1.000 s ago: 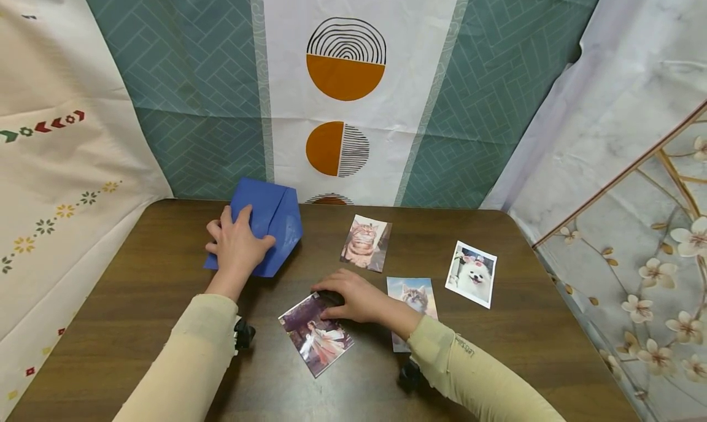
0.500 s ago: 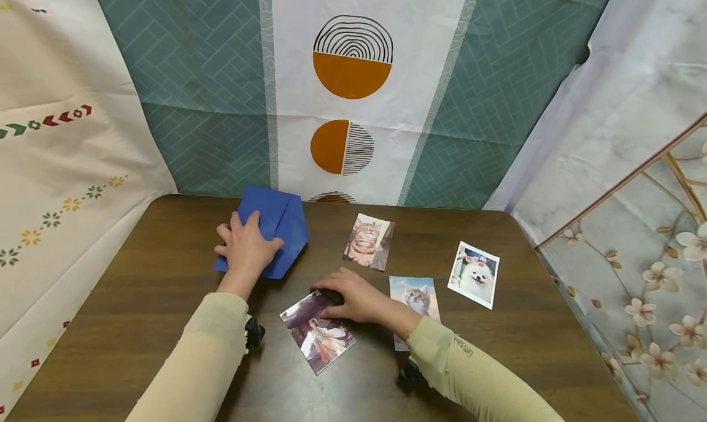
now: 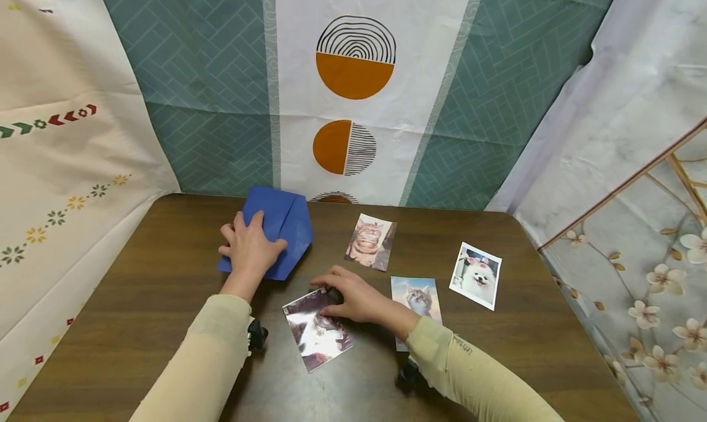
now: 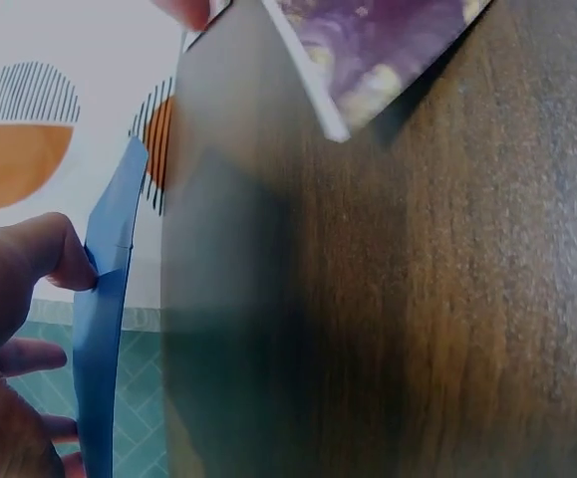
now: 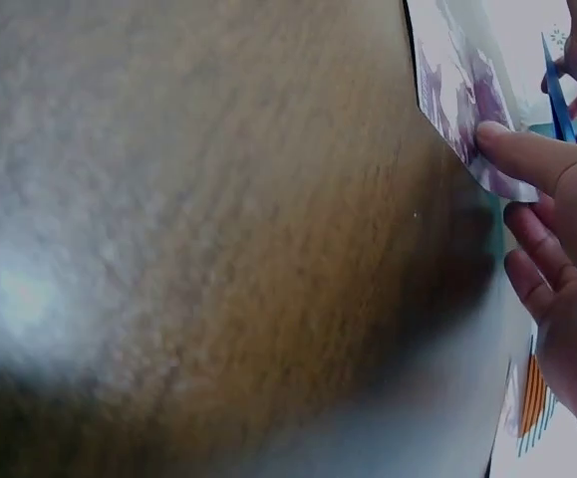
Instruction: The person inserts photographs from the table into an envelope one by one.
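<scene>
In the head view my left hand (image 3: pixel 251 247) is spread over a blue envelope (image 3: pixel 295 232) at the table's back left. The left wrist view has the envelope (image 4: pixel 104 349) edge-on, apart from the tabletop, its near face against my thumb and fingertips; the exact grip is partly hidden. My right hand (image 3: pixel 353 296) pinches the upper right corner of a glossy photo (image 3: pixel 317 336). The right wrist view has the thumb (image 5: pixel 512 144) on the photo's (image 5: pixel 457 85) face and fingers behind it. Glare covers much of its picture of a figure in pale clothes.
A kitten photo (image 3: pixel 417 296) lies partly under my right forearm. Behind it is an orange cat photo (image 3: pixel 370 243), and a white dog photo (image 3: pixel 476 276) lies to the right. Patterned cloths (image 3: pixel 353 103) hang around the wooden table (image 3: pixel 486 360).
The envelope and my left hand have shifted slightly right and down in the head view. The photo in my right hand has tilted, with brighter glare across it.
</scene>
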Action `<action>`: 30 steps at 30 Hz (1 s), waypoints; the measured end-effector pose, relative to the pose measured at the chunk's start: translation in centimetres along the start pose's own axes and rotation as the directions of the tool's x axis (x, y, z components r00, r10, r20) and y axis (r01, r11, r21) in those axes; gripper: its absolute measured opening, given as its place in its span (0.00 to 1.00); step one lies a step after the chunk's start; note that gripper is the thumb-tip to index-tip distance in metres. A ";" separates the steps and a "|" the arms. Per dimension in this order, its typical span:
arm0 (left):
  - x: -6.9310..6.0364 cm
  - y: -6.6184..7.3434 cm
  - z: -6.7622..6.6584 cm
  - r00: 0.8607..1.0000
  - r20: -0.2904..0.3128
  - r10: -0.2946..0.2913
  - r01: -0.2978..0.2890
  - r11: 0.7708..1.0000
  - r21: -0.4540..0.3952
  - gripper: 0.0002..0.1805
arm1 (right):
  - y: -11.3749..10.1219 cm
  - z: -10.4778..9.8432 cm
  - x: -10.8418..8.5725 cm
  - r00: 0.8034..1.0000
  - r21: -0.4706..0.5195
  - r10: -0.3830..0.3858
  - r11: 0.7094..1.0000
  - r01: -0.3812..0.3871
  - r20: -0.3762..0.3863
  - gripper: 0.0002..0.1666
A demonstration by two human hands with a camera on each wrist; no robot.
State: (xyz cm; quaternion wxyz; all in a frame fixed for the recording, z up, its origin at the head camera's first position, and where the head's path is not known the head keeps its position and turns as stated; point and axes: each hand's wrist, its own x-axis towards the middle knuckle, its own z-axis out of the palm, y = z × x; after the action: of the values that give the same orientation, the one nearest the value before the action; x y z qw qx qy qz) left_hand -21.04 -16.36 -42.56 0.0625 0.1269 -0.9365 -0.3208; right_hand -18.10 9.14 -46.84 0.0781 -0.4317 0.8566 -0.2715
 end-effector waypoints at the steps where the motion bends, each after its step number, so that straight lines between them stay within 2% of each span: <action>1: -0.1 0.0 0.0 1.000 -0.001 0.000 0.000 1.000 0.001 0.48 | -0.1 0.0 0.0 1.000 0.010 0.001 1.000 -0.001 -0.010 0.34; 7: -0.3 0.5 0.1 1.000 -0.007 0.001 -0.001 1.000 0.009 0.47 | 0.1 -0.1 0.1 0.997 0.124 0.007 0.992 0.002 -0.072 0.29; 10: -0.4 0.6 0.2 1.000 -0.004 0.002 -0.002 1.000 0.009 0.46 | 0.4 -0.5 0.1 0.994 0.213 0.057 0.976 -0.037 -0.089 0.24; 13: -0.6 0.6 0.3 1.000 0.000 0.000 0.000 1.000 0.011 0.46 | 1.0 -1.0 0.1 0.986 0.315 0.132 0.944 -0.096 -0.097 0.19; 15: -0.6 0.5 0.4 1.000 0.002 -0.001 0.001 1.000 0.014 0.46 | 1.5 -1.4 0.1 0.977 0.378 0.184 0.916 -0.132 -0.106 0.17; 19: -0.7 0.4 0.6 1.000 0.004 0.000 0.000 1.000 0.022 0.46 | 2.7 -2.4 0.4 0.958 0.488 0.249 0.860 -0.151 -0.142 0.18; 22: -0.7 0.4 0.6 1.000 0.004 0.002 -0.002 1.000 0.030 0.46 | 3.4 -3.2 0.7 0.939 0.592 0.309 0.789 -0.164 -0.153 0.20; 24: -0.7 0.5 0.6 1.000 0.002 0.004 -0.004 1.000 0.031 0.46 | 3.9 -3.7 1.0 0.922 0.664 0.354 0.729 -0.166 -0.158 0.20; 27: -0.7 0.6 0.6 1.000 -0.002 0.005 -0.005 1.000 0.030 0.46 | 4.4 -4.4 1.4 0.895 0.735 0.415 0.657 -0.170 -0.164 0.19; 30: -0.8 0.7 0.5 1.000 -0.004 0.006 -0.006 0.999 0.032 0.46 | 4.9 -4.9 2.0 0.873 0.761 0.453 0.626 -0.170 -0.178 0.18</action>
State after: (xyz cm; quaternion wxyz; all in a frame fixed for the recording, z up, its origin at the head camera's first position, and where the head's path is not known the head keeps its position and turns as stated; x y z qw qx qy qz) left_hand -20.54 -15.29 -42.54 0.0631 0.1259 -0.9418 -0.3053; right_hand -24.56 11.92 -45.14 0.1335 -0.1509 0.7400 -0.6417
